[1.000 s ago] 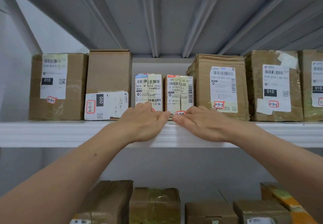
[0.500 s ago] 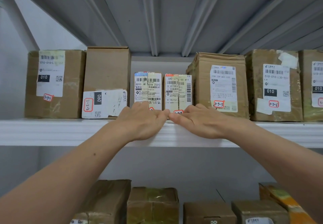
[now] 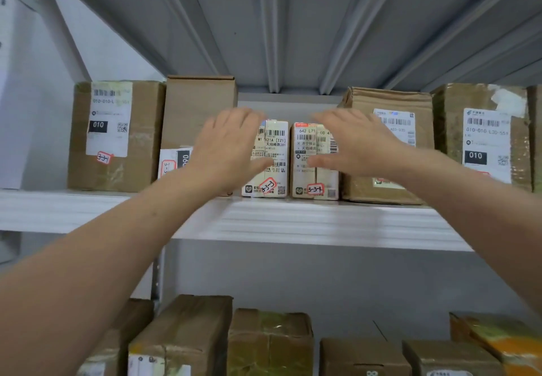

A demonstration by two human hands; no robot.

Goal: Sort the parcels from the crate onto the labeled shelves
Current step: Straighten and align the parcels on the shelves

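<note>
Two small white-labelled parcels stand side by side in the middle of the white shelf [image 3: 264, 220]: the one tagged 3-3-3 [image 3: 274, 167] and the one tagged 3-3-4 [image 3: 308, 176]. My left hand [image 3: 228, 150] is raised in front of the left parcel, fingers spread, thumb across its label. My right hand [image 3: 352, 144] hovers over the right parcel, fingers also apart. Neither hand grips anything. Brown parcels flank the pair: a tall box [image 3: 199, 103] on the left and a creased box [image 3: 390, 103] on the right.
More brown parcels line the same shelf: one tagged 3-3-1 [image 3: 117, 135] at far left, one labelled 010 [image 3: 484, 138] at far right. Several taped parcels [image 3: 269, 343] sit on the shelf below. The upper shelf's ribbed underside [image 3: 272, 38] hangs overhead.
Both hands have lifted from the shelf's front edge, where their fingertips met at the parcels' bases, to the parcels' upper halves, and have spread apart. The red tags 3-3-3 and 3-3-4 now show.
</note>
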